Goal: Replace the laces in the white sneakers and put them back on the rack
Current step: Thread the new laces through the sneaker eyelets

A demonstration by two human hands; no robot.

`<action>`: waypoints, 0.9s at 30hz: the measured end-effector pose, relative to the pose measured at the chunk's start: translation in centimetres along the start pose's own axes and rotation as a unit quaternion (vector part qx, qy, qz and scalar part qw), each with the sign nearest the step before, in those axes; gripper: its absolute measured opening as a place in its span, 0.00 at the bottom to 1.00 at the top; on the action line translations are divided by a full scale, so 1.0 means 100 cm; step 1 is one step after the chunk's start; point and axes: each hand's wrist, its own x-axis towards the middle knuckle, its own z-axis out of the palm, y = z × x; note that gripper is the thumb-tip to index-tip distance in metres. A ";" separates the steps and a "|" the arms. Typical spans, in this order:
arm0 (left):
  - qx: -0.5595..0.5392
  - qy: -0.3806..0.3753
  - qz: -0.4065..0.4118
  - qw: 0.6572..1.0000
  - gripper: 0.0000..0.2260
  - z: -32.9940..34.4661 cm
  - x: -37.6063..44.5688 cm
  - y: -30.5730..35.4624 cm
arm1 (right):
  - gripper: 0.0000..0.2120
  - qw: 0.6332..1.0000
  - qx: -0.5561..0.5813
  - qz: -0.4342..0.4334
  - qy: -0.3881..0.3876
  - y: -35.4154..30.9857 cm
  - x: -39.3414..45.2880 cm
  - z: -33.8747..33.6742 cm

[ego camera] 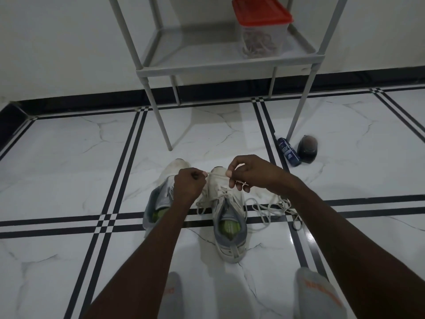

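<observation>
Hands, left hand (187, 185) and right hand (249, 173), pinch a white cotton lace (217, 175) taut above the white-and-grey laced sneaker (227, 217), its unlaced mate (161, 199) just beside, before the grey metal rack (207, 67).

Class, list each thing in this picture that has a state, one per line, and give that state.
Left hand: fingers curled, pinching the lace.
Right hand: pinching the lace.
Right sneaker: upright, partly laced.
Left sneaker: upright, unlaced.
Loose lace: tangled on floor.
Container: lid on.
Blue bottle: lying down.
</observation>
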 end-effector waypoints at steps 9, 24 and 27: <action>0.035 0.052 -0.002 0.998 0.06 0.002 -0.004 0.004 | 0.11 0.984 0.017 0.006 -0.175 -0.009 -0.004 0.001; 0.060 -0.281 0.010 0.958 0.19 -0.008 -0.033 0.009 | 0.03 0.948 -0.314 -0.009 0.045 0.055 0.019 0.017; 0.079 -0.271 0.021 0.959 0.14 -0.001 -0.035 0.006 | 0.06 0.938 -0.344 -0.027 0.041 0.069 0.019 0.020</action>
